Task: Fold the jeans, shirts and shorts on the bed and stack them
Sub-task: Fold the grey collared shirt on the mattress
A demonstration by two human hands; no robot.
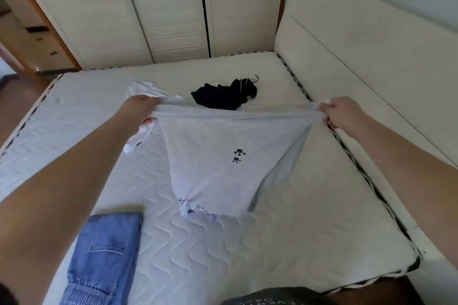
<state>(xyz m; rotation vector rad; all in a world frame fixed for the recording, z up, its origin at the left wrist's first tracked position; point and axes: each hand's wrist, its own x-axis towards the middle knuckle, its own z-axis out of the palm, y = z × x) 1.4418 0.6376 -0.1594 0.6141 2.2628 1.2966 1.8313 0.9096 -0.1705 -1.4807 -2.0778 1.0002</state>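
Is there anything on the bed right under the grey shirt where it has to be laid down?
Nothing visible blocks it. The light grey shirt with paw prints hangs between the left hand and right hand over bare white quilted mattress. The folded blue jeans lie off to the left, the black shorts farther back.

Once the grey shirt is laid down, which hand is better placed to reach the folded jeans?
Left, probably. The left hand holds the grey shirt on the side where the jeans lie; the right hand is across the bed.
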